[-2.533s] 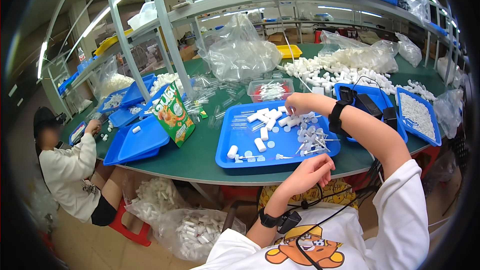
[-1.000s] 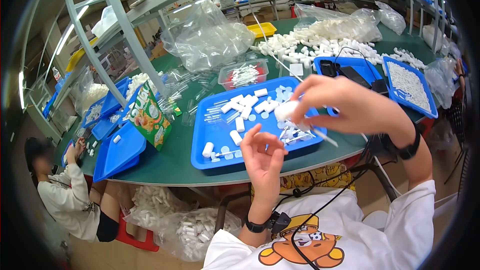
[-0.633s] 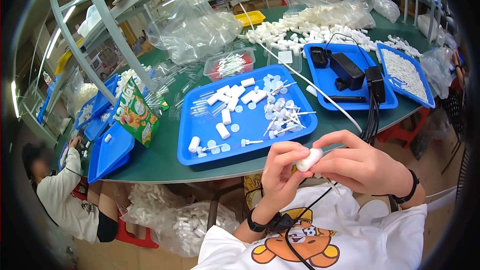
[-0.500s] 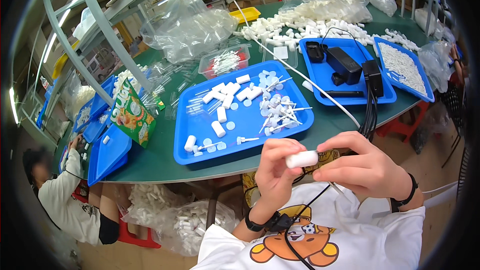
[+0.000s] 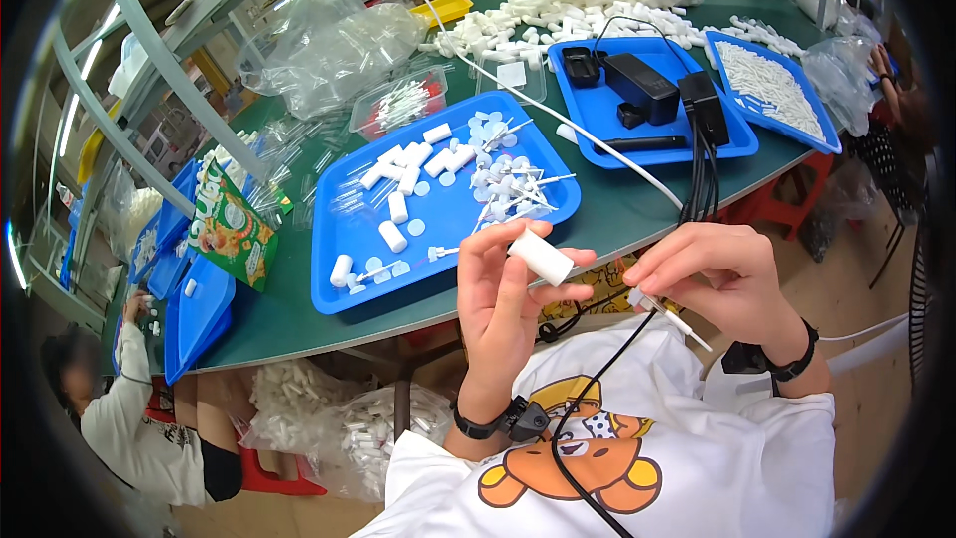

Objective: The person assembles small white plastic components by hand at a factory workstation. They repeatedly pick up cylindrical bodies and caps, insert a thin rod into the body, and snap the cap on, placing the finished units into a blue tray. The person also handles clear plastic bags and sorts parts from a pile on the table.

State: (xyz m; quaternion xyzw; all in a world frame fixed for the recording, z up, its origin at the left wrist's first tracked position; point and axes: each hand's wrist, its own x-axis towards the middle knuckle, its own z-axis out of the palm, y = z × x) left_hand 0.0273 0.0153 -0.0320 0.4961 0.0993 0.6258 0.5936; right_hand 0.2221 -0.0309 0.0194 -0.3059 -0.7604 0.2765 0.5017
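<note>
The left hand [image 5: 498,304] is close by, and its fingers pinch a fat white roll [image 5: 541,257], which tilts up in front of the worktop [image 5: 281,319]. The right hand [image 5: 722,274] is near it, with its fingers pressed together on a thin white stick [image 5: 687,330]. The roll and the stick are apart. Behind the hands, a big blue tray [image 5: 347,236] has more rolls [image 5: 397,206] and a heap of little sticks with round ends [image 5: 508,189]. To its right, another blue tray [image 5: 657,161] holds black boxes [image 5: 640,88]. Farther back is a large pile of white rolls [image 5: 558,15].
</note>
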